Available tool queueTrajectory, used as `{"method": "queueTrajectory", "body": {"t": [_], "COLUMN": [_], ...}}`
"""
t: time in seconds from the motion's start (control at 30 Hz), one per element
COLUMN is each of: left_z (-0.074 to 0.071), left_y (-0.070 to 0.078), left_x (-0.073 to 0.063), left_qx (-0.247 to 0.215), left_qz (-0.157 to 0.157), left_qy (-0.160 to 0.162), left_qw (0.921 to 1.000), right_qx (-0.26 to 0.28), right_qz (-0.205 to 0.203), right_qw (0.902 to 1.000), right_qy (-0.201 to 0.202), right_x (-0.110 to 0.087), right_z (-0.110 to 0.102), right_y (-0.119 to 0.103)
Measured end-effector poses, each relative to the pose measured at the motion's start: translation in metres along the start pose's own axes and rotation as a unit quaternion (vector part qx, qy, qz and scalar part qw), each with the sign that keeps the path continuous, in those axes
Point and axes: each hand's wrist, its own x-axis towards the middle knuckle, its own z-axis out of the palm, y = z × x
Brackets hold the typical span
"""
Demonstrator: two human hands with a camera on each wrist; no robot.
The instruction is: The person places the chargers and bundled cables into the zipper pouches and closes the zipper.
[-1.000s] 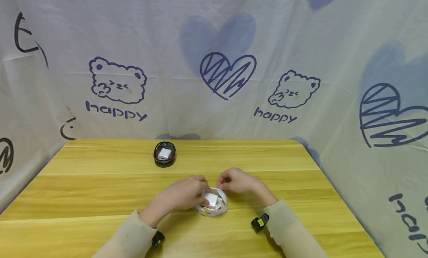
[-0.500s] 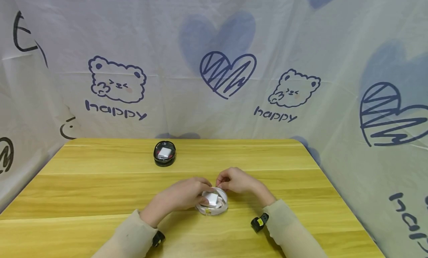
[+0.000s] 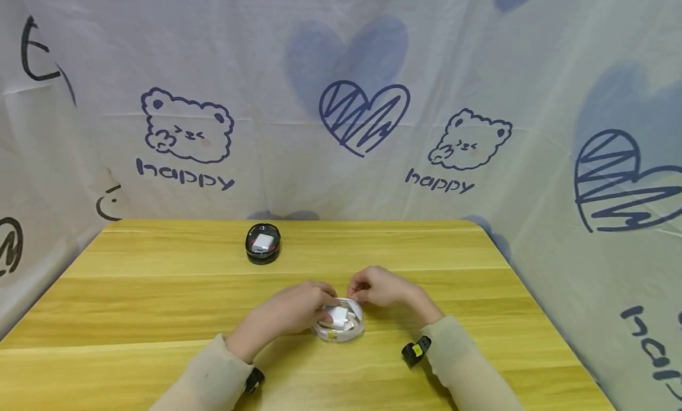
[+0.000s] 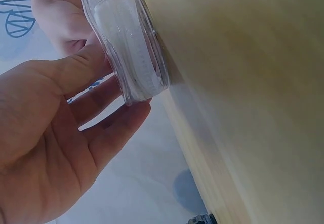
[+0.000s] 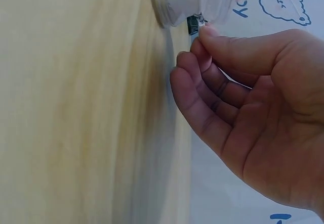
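Note:
On the table, a clear round case [image 3: 341,334] holds a white charger plug [image 3: 338,316] and a coiled white cable. My left hand [image 3: 298,307] grips its left side, thumb on top and fingers round the far edge. In the left wrist view, a white ribbed band like a zip runs along the wall of the case [image 4: 134,57]. At the far right edge, my right hand [image 3: 380,286] pinches a small pull tab [image 5: 201,24] between thumb and forefinger. Its other fingers curl beneath, as the right wrist view shows.
A black round case [image 3: 262,254] with another white plug [image 3: 263,243] inside stands farther back, left of centre. The wooden table [image 3: 133,304] ends at a printed cloth [image 3: 266,162] hanging behind it and on both sides.
Both hands keep almost the same place at the clear case. The case turns a little under the left hand, and the right hand shifts very slightly.

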Motion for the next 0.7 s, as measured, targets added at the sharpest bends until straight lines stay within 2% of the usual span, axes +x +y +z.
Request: {"method": "queueTrajectory", "body": {"t": [0.17, 0.4, 0.7], "left_z": [-0.001, -0.0021, -0.0018], "left_y": [0.0004, 0.0018, 0.0042], "left_x": [-0.0004, -0.001, -0.0004], "left_qx": [0.001, 0.001, 0.007], "left_qz": [-0.001, -0.002, -0.015], "left_qy": [0.0, 0.002, -0.003], "left_qw": [1.0, 1.0, 0.9999], "right_qx": [-0.015, -0.061, -0.039], "right_qz": [0.003, -0.017, -0.026], "right_qw": [0.9999, 0.9978, 0.9988], "right_qy": [-0.004, 0.019, -0.013], "right_x": [-0.0021, -0.0018, -0.0042], "right_z": [-0.0021, -0.002, -0.0064], "right_y": [-0.0024, -0.0049, 0.0019]}}
